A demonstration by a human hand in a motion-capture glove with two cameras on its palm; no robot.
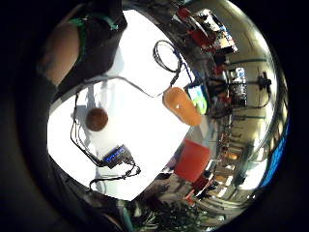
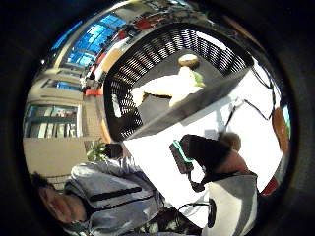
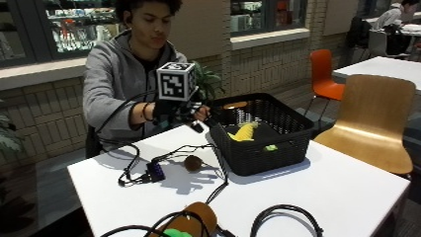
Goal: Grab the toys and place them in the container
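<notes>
One black mesh basket (image 3: 263, 143) is holding three toys (yellow corn (image 3: 243, 131) among them); one brown ball (image 3: 192, 162) is lying outside; gloved right hand (image 3: 176, 109) is hovering, its grip unclear

White table (image 3: 342, 187) sitting in a cafeteria-type room w/ tan brick wall (image 3: 39, 118) under big windows (image 3: 72, 24). Wooden chair (image 3: 378, 118) standing just beside table, orange chair (image 3: 324, 74) further back by wall. Daylight coming in, casting shadows on tabletop.
</notes>
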